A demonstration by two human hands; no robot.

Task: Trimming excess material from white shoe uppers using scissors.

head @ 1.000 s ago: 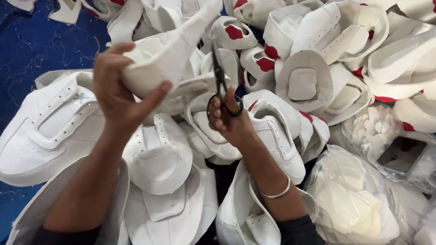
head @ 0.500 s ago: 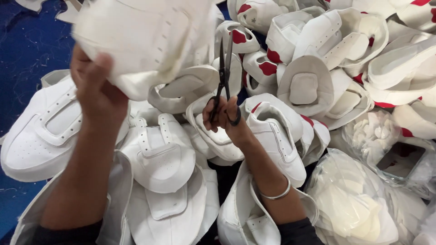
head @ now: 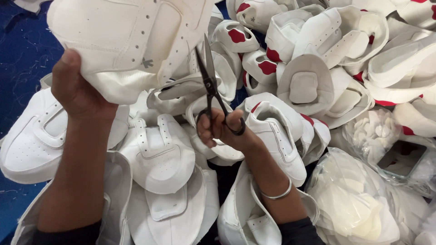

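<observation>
Bottom right: clear plastic bags (head: 363, 213), white cut pieces inside.

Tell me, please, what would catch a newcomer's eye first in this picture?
First, the large white shoe upper that the left hand holds raised at the top left. Next, the black scissors in the right hand at the centre, their nearly closed blades pointing up at the upper's edge. Below and all around lies a heap of white shoe uppers, some with red patches at the top right, and clear plastic bags at the lower right.

White shoe upper (head: 131, 41), top cut off
</observation>
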